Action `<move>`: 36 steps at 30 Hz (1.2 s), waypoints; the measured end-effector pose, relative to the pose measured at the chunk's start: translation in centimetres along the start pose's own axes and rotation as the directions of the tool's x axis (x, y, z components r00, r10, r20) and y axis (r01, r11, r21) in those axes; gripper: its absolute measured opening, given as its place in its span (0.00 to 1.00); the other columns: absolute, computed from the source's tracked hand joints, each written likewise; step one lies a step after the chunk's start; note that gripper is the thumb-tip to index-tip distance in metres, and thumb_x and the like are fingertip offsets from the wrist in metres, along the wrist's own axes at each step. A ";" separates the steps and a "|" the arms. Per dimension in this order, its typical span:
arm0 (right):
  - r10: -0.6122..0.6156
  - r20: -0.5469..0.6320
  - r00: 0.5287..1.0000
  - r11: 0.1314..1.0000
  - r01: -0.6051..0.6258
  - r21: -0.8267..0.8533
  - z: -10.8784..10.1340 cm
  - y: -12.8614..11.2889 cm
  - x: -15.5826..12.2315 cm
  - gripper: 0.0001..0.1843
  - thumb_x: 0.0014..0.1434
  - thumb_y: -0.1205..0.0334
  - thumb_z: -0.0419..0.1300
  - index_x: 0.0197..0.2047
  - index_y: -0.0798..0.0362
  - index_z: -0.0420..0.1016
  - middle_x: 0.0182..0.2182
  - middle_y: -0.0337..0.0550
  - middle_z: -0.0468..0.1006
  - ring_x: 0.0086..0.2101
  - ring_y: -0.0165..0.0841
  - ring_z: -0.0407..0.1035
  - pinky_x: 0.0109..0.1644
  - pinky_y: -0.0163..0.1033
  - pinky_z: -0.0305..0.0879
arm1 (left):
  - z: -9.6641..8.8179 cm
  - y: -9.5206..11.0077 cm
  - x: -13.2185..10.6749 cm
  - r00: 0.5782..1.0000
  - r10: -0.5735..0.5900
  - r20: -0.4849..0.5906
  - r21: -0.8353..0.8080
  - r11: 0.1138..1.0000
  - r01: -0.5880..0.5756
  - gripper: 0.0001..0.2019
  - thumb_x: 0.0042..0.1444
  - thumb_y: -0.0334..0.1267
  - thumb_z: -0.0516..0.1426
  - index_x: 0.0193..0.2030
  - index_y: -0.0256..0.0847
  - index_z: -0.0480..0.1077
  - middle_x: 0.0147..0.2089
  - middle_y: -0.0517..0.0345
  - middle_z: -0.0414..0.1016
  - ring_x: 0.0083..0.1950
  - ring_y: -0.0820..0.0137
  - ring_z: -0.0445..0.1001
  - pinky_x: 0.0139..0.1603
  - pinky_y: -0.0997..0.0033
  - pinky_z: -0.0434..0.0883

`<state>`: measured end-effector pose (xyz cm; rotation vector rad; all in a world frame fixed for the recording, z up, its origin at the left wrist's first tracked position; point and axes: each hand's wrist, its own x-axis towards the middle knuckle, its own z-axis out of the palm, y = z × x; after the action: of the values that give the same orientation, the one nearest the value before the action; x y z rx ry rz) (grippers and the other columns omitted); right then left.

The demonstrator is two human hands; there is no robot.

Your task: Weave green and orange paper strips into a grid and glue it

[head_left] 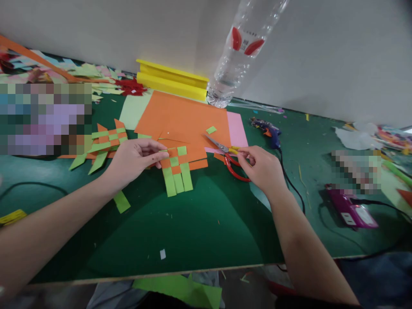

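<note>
My left hand (141,156) pinches the upper left edge of a woven paper piece (176,170), made of orange and light green strips, with green strip ends hanging from it. On the right, my right hand (257,165) grips a pair of scissors (222,146) by its handles, one yellow and one red; the blades point left over the orange paper (183,116). A small green paper square (211,129) lies near the blade tips. Beside my left wrist rests a second woven piece (111,139) in the same colours. A loose green strip (122,201) lies below my left forearm.
A large plastic bottle (238,56) stands by the wall next to a folded yellow piece (172,81). A glue gun (268,131) with a black cord lies to the right, near a magenta power socket (350,208). Paper scraps (96,71) cover the back left.
</note>
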<state>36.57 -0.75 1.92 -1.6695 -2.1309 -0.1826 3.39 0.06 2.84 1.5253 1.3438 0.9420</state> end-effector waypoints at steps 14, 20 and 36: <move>0.004 -0.017 1.000 1.000 -0.004 -0.002 0.0 0.0 0.1 0.09 0.60 0.61 0.58 0.40 0.54 0.77 0.31 0.42 0.79 0.27 0.30 0.69 0.30 0.35 0.62 | 0.2 -0.9 -0.8 0.899 0.437 0.009 -0.226 0.877 -0.424 0.07 0.50 0.28 0.65 0.31 0.46 0.79 0.34 0.60 0.82 0.37 0.71 0.80 0.42 0.71 0.77; 0.005 -0.001 1.000 1.000 -0.005 0.022 0.0 0.0 0.1 0.09 0.61 0.60 0.57 0.41 0.53 0.77 0.32 0.42 0.79 0.26 0.29 0.68 0.31 0.36 0.62 | 0.4 -1.8 -0.4 0.871 0.433 0.231 0.072 0.885 -0.460 0.09 0.56 0.32 0.57 0.39 0.45 0.78 0.42 0.57 0.82 0.42 0.69 0.80 0.46 0.72 0.75; 0.000 0.033 0.999 1.000 -0.001 0.016 0.1 0.1 0.1 0.11 0.61 0.59 0.56 0.42 0.53 0.77 0.31 0.43 0.78 0.26 0.31 0.68 0.29 0.36 0.60 | 0.7 -1.8 -0.7 0.842 0.496 0.211 0.549 0.653 -0.522 0.15 0.64 0.39 0.48 0.50 0.40 0.71 0.50 0.47 0.79 0.53 0.59 0.75 0.56 0.56 0.68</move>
<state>36.58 -0.58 1.90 -1.6751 -2.1499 -0.1386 3.34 -0.62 0.92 2.4964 1.2523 0.8410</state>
